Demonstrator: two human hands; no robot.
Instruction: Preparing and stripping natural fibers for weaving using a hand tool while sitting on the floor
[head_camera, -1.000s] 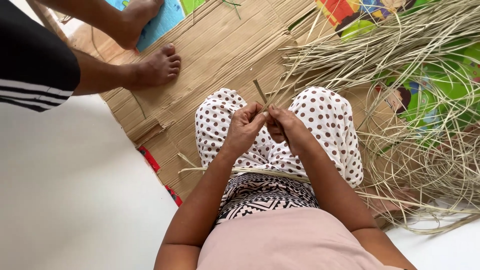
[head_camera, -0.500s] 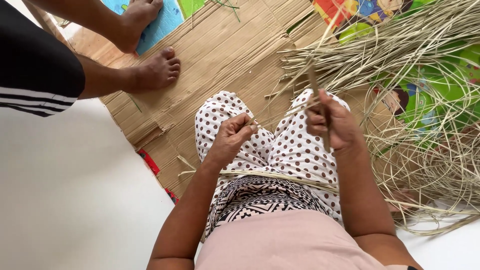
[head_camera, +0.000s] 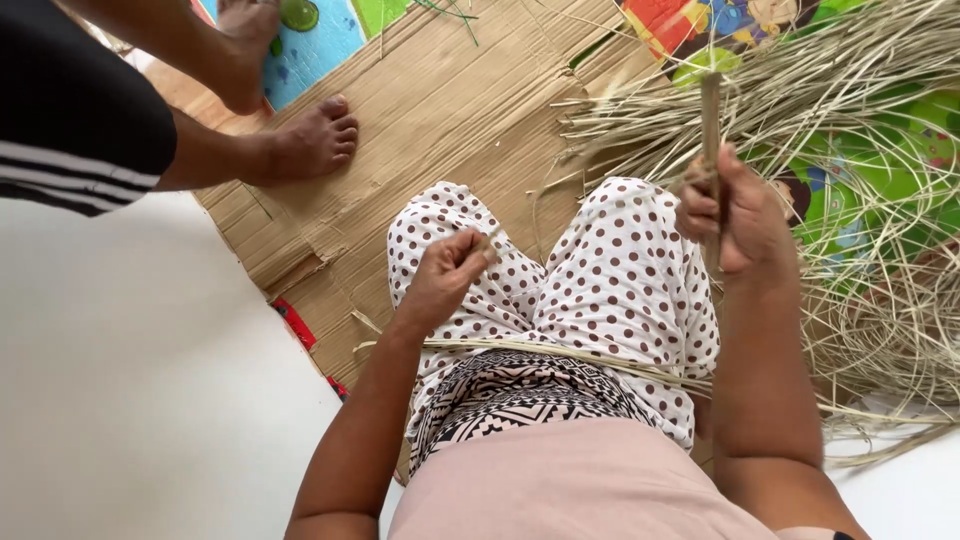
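I pinch a thin, dry straw strip (head_camera: 492, 240) in my left hand (head_camera: 445, 280) while my right hand (head_camera: 745, 215) fists a stiff stalk (head_camera: 711, 110) upright; both look light, brittle, best gripped near the ends.

right hand (head_camera: 738, 215) gripping straw strip (head_camera: 711, 110), left hand (head_camera: 447, 275) pinching

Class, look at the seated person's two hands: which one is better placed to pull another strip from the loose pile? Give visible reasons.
Probably the right hand: it is raised beside the pile of dried strips and grips a strip. The left hand sits over the lap, pinching a short piece, farther from the pile.
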